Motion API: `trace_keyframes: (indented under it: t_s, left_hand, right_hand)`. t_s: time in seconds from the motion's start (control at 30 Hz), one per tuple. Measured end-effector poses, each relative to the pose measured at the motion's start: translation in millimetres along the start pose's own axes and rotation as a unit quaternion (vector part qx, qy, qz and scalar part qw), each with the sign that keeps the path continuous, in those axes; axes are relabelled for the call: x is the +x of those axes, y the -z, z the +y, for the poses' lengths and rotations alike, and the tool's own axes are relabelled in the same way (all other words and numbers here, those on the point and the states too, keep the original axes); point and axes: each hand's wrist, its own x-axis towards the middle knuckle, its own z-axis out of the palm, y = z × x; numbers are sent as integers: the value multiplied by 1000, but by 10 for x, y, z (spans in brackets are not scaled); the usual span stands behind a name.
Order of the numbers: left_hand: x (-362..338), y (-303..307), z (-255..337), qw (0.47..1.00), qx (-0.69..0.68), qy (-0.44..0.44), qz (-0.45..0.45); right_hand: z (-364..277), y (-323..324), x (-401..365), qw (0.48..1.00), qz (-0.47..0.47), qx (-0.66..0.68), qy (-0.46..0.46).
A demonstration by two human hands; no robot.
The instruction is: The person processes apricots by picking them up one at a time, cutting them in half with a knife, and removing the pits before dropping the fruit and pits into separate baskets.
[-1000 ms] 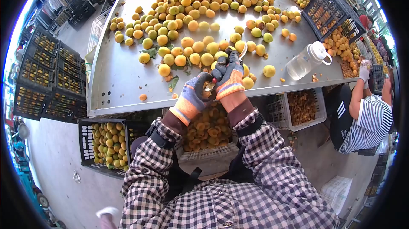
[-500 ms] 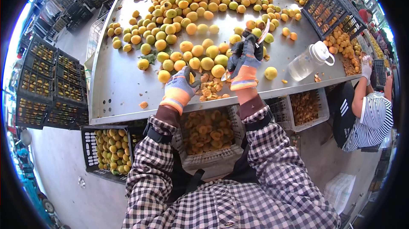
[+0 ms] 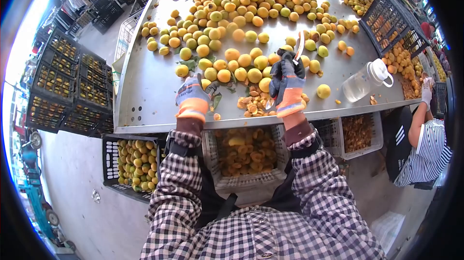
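Several yellow-green apricots (image 3: 232, 54) lie close in front of my gloved hands on a metal table (image 3: 159, 91). My left hand (image 3: 192, 96) is over the table's near left part, its fingers apart around a single apricot (image 3: 206, 84). Grey-blue palm and orange cuff show on both gloves. My right hand (image 3: 288, 83) is closed around a small knife (image 3: 300, 46), its blade pointing up and away from me. Cut apricot pieces (image 3: 253, 101) lie in a small heap between the hands. Below the table edge, a light crate (image 3: 246, 179) holds apricot halves.
A clear water bottle (image 3: 360, 83) with a white lid stands to the right. A black crate (image 3: 386, 21) sits tilted at the table's right side. Left below is a crate of apricots (image 3: 137, 164). A person in a striped shirt (image 3: 427, 151) works at the right.
My left hand has moved from the cut pieces leftward to an apricot, and the piece by its fingers is gone. A blurred yellow piece now shows over the lower crate. The right hand keeps the knife.
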Motion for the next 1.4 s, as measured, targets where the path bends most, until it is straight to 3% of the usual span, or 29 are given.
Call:
trace_keyframes:
  t_s: [0.03,0.17,0.23,0.27,0.3,0.33,0.37,0.43,0.57,0.63,0.8,0.87,0.9,1.0,1.1,1.27,1.4]
  left_hand:
    - [60,38,27,994,78,60,-47]
    - [173,-164,-22,992,77,66,-73]
    - [124,-144,-62,999,-9,42,6]
    - [151,-220,-182,992,-117,7,43]
    - [166,-299,-277,968,-236,-59,67]
    - [156,-262,-304,890,-453,-46,-30]
    - [108,-111,-237,756,-641,-31,-126]
    - [-120,76,25,660,-734,-58,-149]
    - [-251,206,210,659,-723,-96,-182]
    - [-294,250,206,606,-764,-76,-209]
    - [-345,195,162,614,-763,-83,-185]
    - [-362,128,153,709,-685,-155,-68]
    - [-366,114,134,709,-685,-156,-66]
    - [-328,72,95,773,-599,-206,8]
    - [-348,97,112,788,-568,-237,22]
    - [-372,117,146,769,-600,-222,7]
    - [-354,118,125,802,-545,-244,32]
  right_hand:
    - [22,-4,4,1000,12,-9,-5]
    - [66,21,1,1000,-4,-21,6]
    - [64,62,0,1000,-11,-23,-8]
    - [63,67,-14,995,-29,-82,-53]
    - [49,61,-35,984,-47,-141,-96]
    - [3,-4,-90,976,-72,-169,-117]
    - [109,15,-127,974,-125,-173,-82]
    - [130,63,-213,933,-214,-276,-85]
    - [143,14,-402,921,-225,-311,-65]
    - [144,24,-445,863,-248,-438,35]
    - [39,-16,-578,839,-270,-472,32]
    - [120,22,-622,843,-254,-469,67]
    - [132,33,-653,842,-256,-469,69]
    - [123,28,-742,810,-292,-482,164]
    - [134,37,-772,811,-317,-473,130]
    - [170,71,-745,792,-310,-504,151]
    - [161,84,-726,784,-319,-509,157]
